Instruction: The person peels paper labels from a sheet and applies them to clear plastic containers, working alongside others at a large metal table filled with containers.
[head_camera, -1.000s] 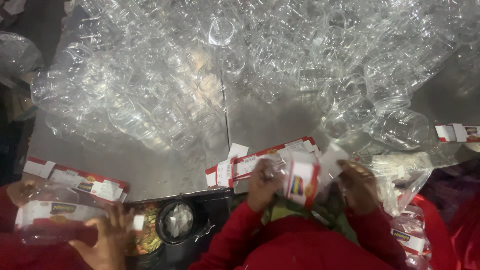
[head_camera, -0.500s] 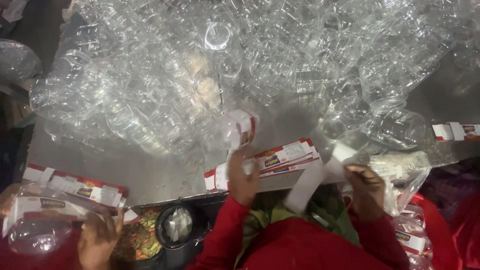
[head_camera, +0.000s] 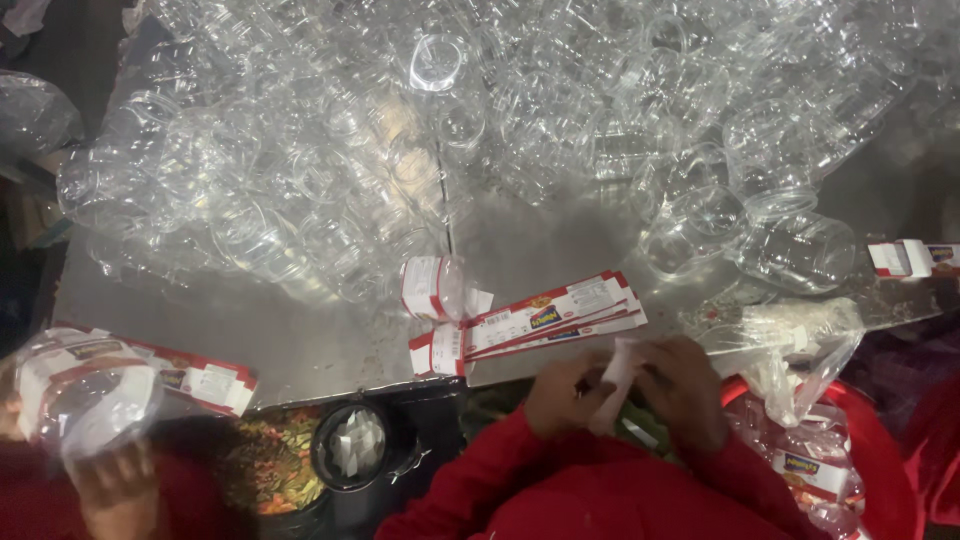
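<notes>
White backing strip (head_camera: 617, 368) sat pinched between left hand (head_camera: 563, 392) and right hand (head_camera: 688, 388); a slow, even peel looked wisest.

We look down on a dull grey metal counter (head_camera: 330, 345) that gleams softly under dim light. Its near edge drops into dark shadow, where a round black bin (head_camera: 355, 450) stands. Darkness fills the far left side.

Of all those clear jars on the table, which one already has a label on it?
The jar lying just beyond the stack of labels, nearest the person's hands: a red-and-white label wraps it, while the jars heaped behind are bare.
</notes>
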